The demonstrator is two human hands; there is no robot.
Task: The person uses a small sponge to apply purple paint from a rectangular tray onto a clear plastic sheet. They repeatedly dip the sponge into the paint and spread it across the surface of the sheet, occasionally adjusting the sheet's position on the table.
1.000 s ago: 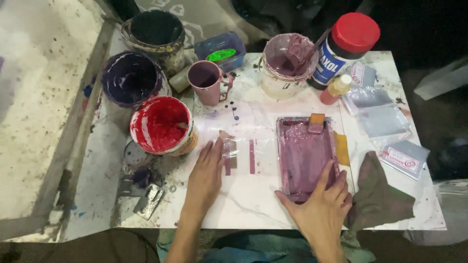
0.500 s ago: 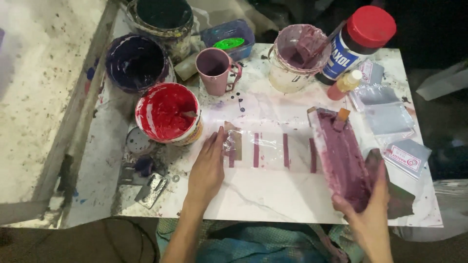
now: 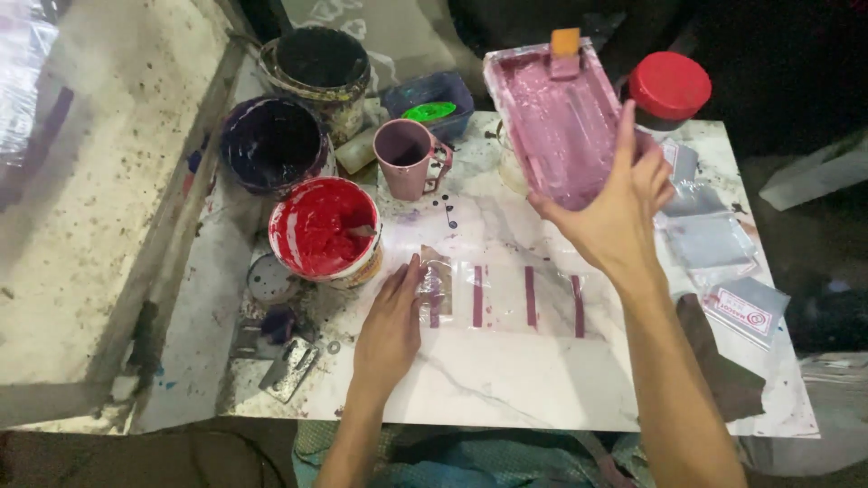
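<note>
Purple paint coats the one rectangular tray (image 3: 556, 108), lifted at the far right with the right hand (image 3: 615, 212) clamped on its near edge. Left hand (image 3: 391, 327) lies flat, fingers spread, pressing the left end of one clear plastic sheet (image 3: 506, 298) bearing four purple stripes. Three paint buckets stand far left: red (image 3: 324, 230), dark purple (image 3: 271, 145), black (image 3: 318, 65). One pink mug (image 3: 405, 155) stands beside them.

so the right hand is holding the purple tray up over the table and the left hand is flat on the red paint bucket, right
Not quite. The head view shows the left hand flat on the clear striped sheet, beside the red bucket. The right hand does hold the purple tray up.
</note>
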